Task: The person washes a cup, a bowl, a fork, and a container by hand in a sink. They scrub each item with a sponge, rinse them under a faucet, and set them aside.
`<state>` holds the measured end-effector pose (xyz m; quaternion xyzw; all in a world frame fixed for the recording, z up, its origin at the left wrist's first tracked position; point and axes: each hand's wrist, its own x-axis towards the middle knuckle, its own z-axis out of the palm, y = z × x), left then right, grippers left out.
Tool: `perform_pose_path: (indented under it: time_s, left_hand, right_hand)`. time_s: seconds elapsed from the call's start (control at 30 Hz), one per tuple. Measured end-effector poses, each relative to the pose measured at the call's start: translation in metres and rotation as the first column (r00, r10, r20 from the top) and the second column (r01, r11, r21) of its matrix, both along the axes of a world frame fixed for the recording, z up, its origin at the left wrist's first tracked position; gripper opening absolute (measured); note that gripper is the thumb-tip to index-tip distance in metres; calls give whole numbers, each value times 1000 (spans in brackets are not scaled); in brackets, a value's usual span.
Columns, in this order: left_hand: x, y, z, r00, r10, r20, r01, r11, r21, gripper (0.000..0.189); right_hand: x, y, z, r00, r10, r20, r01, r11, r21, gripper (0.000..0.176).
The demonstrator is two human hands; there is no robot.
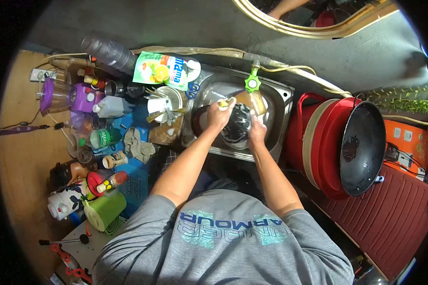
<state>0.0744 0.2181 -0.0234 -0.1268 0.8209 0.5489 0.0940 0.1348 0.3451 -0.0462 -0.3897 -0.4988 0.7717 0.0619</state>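
Over the metal sink (283,111), my left hand (218,116) is closed around a small yellowish sponge (223,104) at the upper left edge of a black round pan (237,126). White suds streak the pan's dark surface. My right hand (257,131) grips the pan's right edge with its fingers wrapped over it. A green-handled faucet (252,83) stands just above, close to my right hand. Other dishes in the basin are partly hidden behind the pan and my hands.
Left of the sink are a mama soap pouch (161,70), a utensil holder (165,104), a purple blender (47,95) and several bottles. At right, a large black wok (364,147) leans against red tubs (318,142). A framed mirror (318,29) hangs above.
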Motion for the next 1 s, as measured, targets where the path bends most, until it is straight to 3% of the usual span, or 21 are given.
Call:
perform_pose_path:
  time_s: [0.03,0.07,0.1,0.13,0.17,0.27,0.33,0.4,0.43,0.47,0.53,0.6,0.63,0.67,0.7,0.73,0.8,0.83,0.87,0.93,1.0]
  left_hand:
    - [0,7,-4,962,-79,-260,66,996,-58,36]
    - [5,13,-7,936,-201,-290,180,979,-97,27]
    - [11,16,2,769,-378,-515,276,924,-265,23]
    - [18,15,9,520,-540,-662,304,841,-447,22]
    - [29,9,16,406,-573,-712,377,815,-441,24]
    - [41,-19,11,482,-421,-769,309,902,-300,26]
    - [46,-29,-3,722,-240,-649,93,963,-253,28]
    - [48,-24,-3,608,-395,-688,163,911,-379,29]
    - [40,-11,4,503,-485,-716,261,875,-409,33]
    - [31,-2,5,530,-590,-609,327,805,-494,27]
    - [8,7,27,821,-533,-204,338,741,-580,22]
    - [-38,-25,-19,894,-447,-30,406,837,-367,22]
    - [-35,-38,-16,882,-430,-194,389,896,-216,27]
    - [-26,-45,-15,954,-269,130,262,963,69,27]
    - [-18,-51,-31,980,-180,85,146,940,307,23]
    - [-9,-56,-31,994,-83,68,35,848,529,20]
    - [9,-73,-14,865,-355,356,-197,413,889,23]
    - [18,-86,-24,856,-466,225,-5,428,904,18]
    - [37,-90,-35,828,-483,284,-24,476,879,18]
    - [50,-96,-32,839,-509,192,84,470,879,17]
    - [53,-102,-2,883,-441,159,125,547,827,17]
  right_hand:
    - [0,-8,-7,1000,-8,12,7,997,75,33]
    - [-1,-12,-13,1000,-16,24,12,989,147,34]
    - [-7,-11,-15,967,23,252,-74,978,197,36]
    - [-9,-15,-15,985,-66,162,68,998,-8,38]
    - [-12,-14,-19,987,-87,133,107,984,-146,40]
    - [-20,-18,2,978,-192,83,207,845,-493,43]
    - [-19,-17,9,977,-178,117,212,843,-495,44]
    - [-12,-22,-13,995,-82,64,99,938,-333,44]
    - [-8,-30,-34,999,-32,41,44,940,-338,41]
    - [-2,-29,-56,992,108,72,-92,976,-196,36]
    - [-11,-31,-14,959,84,269,-113,989,96,35]
    - [-8,-17,-10,971,146,189,-181,967,181,36]
    - [-13,-17,-15,999,23,40,-22,1000,-22,35]
    - [-13,-11,-18,999,-28,18,32,961,-275,30]
    - [-12,-4,-37,999,-7,-54,-17,899,-437,30]
    - [-10,1,-49,992,-2,-126,-73,808,-584,31]
    - [-9,2,-50,968,-57,-244,-156,627,-764,40]
    - [-10,-3,-47,972,-70,-223,-147,556,-818,41]
    - [-11,-9,-44,976,-80,-203,-140,481,-865,43]
    - [-11,-21,-68,987,-59,-150,-114,407,-906,41]
    - [-7,-27,-96,986,92,-142,-169,584,-794,36]
